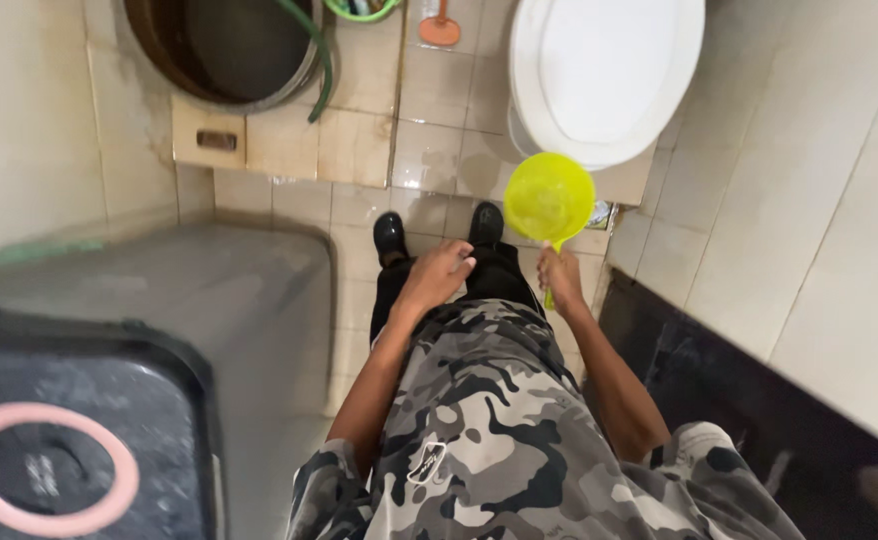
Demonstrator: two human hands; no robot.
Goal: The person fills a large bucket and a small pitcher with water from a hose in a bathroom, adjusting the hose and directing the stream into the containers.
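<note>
My right hand (560, 272) is closed around the handle of a yellow-green plastic dipper (548, 195), whose round bowl hangs over the tiled floor just in front of a white toilet (599, 75) with its lid down. My left hand (437, 276) holds nothing; its fingers are loosely curled over my thigh, near my black shoes (389, 235). I wear a grey camouflage shirt and dark trousers.
A large grey bin (209, 300) with a black lid and pink ring (44, 470) stands at the left. A round metal tub (224, 50) with a green hose sits at the back left. Tiled walls close in left and right; a dark doorway strip runs at lower right.
</note>
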